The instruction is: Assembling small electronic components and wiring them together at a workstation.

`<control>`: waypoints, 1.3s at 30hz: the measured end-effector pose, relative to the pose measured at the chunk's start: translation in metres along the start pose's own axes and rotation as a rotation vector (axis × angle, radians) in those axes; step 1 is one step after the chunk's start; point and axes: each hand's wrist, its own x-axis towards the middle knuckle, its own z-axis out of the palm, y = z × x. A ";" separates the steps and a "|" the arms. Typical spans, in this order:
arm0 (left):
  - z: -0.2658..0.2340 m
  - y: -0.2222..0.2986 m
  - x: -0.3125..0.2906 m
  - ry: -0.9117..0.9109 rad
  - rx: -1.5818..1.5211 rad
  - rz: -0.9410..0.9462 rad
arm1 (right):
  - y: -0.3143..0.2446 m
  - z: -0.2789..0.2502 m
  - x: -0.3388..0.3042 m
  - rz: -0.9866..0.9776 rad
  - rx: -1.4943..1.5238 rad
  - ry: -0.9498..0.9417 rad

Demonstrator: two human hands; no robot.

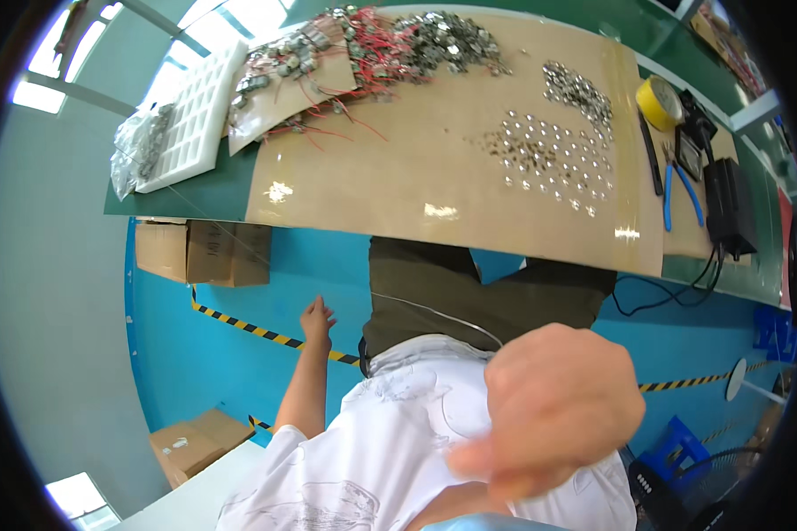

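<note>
Close up at the lower right, my right hand (562, 407) is raised in front of my white shirt, fingers curled in and slightly blurred. Whatever it may hold is hidden. A thin pale cord (434, 311) runs across my dark trousers and meets the edge of this hand; I cannot tell if it is gripped. My left hand (319, 320) hangs beside my lap, away from the table, its fingers loosely bent and apart with nothing in them. Both hands are off the cardboard-covered table (372, 177), where small shiny metal parts (558, 155) lie spread in loose rows.
Heaped metal parts (452, 40) and red-wired pieces (376, 44) lie at the table's back. A white compartment tray (199, 119) and plastic bag (137, 150) are left. Blue-handled pliers (669, 199), yellow tape (660, 102) and a black device (731, 208) are right. Cartons (208, 252) stand below.
</note>
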 end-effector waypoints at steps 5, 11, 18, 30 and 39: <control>0.004 0.076 -0.070 0.271 0.314 1.078 | 0.018 0.012 -0.009 0.322 -0.279 -0.015; 0.024 0.200 -0.234 -1.020 0.076 1.197 | 0.073 0.053 -0.033 0.587 -0.302 0.120; 0.004 0.223 -0.212 -1.087 0.167 0.930 | 0.063 0.009 -0.049 0.660 -0.310 -0.162; -0.062 0.226 -0.117 -0.939 0.520 0.667 | -0.002 -0.071 -0.091 0.694 -0.435 0.275; 0.039 0.244 -0.237 -1.294 0.601 1.199 | 0.069 0.008 -0.066 0.571 -0.474 -0.042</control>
